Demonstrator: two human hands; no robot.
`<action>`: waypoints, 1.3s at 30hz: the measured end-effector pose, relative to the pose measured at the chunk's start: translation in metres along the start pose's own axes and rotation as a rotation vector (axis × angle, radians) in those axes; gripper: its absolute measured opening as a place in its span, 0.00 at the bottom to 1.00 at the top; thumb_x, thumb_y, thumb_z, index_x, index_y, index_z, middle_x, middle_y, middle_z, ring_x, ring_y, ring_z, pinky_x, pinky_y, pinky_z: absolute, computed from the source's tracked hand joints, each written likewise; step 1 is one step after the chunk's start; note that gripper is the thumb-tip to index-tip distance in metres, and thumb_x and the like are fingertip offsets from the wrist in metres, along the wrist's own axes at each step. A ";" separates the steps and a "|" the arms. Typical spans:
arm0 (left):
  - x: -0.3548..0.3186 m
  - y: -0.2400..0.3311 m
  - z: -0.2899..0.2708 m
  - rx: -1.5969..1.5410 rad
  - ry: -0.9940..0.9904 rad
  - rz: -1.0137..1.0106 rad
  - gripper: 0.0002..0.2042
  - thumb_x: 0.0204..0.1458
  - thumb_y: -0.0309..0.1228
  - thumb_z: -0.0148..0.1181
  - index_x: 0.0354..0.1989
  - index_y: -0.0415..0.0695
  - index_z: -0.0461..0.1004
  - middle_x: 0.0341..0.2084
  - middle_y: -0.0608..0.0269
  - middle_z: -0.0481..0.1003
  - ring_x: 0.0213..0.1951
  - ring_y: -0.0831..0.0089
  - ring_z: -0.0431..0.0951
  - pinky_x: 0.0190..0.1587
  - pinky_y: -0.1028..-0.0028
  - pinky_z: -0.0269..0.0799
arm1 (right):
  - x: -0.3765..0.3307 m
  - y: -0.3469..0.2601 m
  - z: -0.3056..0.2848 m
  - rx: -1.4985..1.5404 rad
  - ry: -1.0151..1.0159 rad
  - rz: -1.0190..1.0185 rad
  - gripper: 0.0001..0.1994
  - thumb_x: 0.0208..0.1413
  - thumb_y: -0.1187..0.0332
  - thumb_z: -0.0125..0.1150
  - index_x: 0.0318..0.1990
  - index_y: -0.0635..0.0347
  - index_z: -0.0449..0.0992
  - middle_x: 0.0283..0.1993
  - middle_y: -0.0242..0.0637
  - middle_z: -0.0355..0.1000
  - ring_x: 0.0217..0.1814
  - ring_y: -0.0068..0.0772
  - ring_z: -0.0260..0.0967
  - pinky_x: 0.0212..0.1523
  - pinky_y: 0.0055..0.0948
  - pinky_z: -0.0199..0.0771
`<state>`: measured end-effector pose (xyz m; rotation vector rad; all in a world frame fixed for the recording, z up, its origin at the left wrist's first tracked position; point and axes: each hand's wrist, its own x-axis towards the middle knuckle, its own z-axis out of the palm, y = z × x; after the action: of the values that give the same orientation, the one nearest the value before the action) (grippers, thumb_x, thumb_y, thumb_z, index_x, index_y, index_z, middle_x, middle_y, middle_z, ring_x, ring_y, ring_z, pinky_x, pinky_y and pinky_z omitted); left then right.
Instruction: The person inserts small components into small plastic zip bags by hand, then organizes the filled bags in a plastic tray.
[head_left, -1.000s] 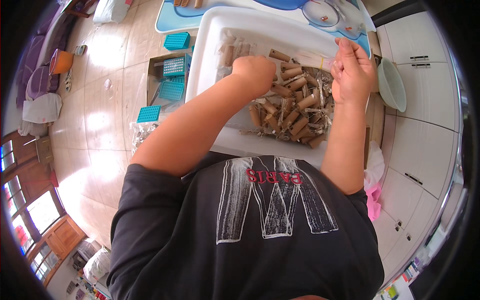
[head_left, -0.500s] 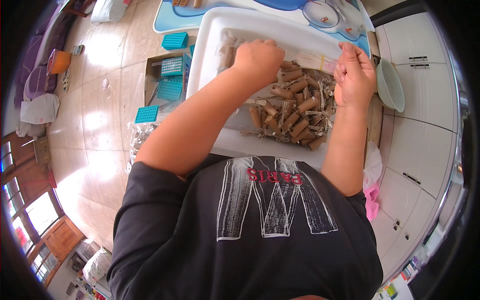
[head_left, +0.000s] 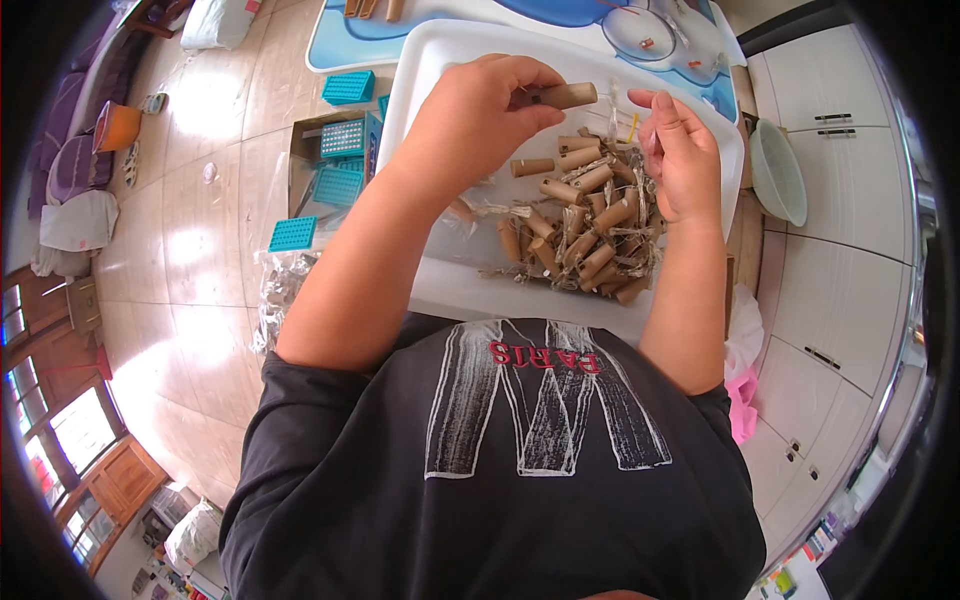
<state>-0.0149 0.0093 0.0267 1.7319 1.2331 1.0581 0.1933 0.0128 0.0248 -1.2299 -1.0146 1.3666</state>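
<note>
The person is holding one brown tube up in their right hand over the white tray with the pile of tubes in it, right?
Not quite. The head view shows the left hand pinching the brown tube over the white tray. The right hand is open beside it, above the pile of tubes.

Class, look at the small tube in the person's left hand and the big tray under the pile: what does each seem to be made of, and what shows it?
Small tube, pinched in the left hand: probably cardboard or rolled paper, matt brown, with an open hollow end.
Tray: likely plastic, smooth glossy white, with a rounded moulded rim.
</note>
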 end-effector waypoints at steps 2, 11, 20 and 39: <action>-0.001 0.006 0.001 -0.016 -0.037 -0.026 0.13 0.42 0.25 0.61 0.38 0.38 0.73 0.28 0.60 0.74 0.30 0.73 0.73 0.35 0.77 0.69 | 0.000 0.002 -0.003 0.021 -0.008 0.029 0.16 0.53 0.58 0.56 0.37 0.64 0.73 0.18 0.20 0.58 0.18 0.09 0.49 0.16 0.10 0.45; -0.001 0.002 0.003 -0.144 -0.026 -0.055 0.14 0.44 0.24 0.61 0.41 0.36 0.71 0.30 0.66 0.73 0.33 0.83 0.71 0.38 0.82 0.68 | 0.000 0.004 -0.002 0.095 -0.125 0.164 0.13 0.53 0.59 0.55 0.33 0.62 0.74 0.19 0.23 0.63 0.16 0.10 0.52 0.15 0.09 0.46; -0.002 0.002 0.009 -0.186 -0.075 -0.109 0.12 0.45 0.24 0.61 0.40 0.36 0.71 0.30 0.67 0.73 0.33 0.84 0.70 0.38 0.83 0.67 | 0.003 0.004 -0.005 0.240 0.028 -0.007 0.07 0.52 0.68 0.56 0.28 0.62 0.72 0.24 0.29 0.68 0.17 0.14 0.55 0.16 0.13 0.51; 0.002 -0.002 0.027 -0.721 -0.041 -0.328 0.14 0.52 0.33 0.55 0.43 0.36 0.70 0.34 0.61 0.73 0.37 0.74 0.74 0.41 0.75 0.72 | -0.010 0.000 0.010 -0.129 -0.138 -0.189 0.10 0.50 0.76 0.56 0.41 0.65 0.70 0.30 0.27 0.68 0.29 0.14 0.61 0.29 0.12 0.61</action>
<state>0.0099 0.0088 0.0149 0.9601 0.9052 1.0796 0.1829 0.0029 0.0277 -1.1126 -1.3000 1.2674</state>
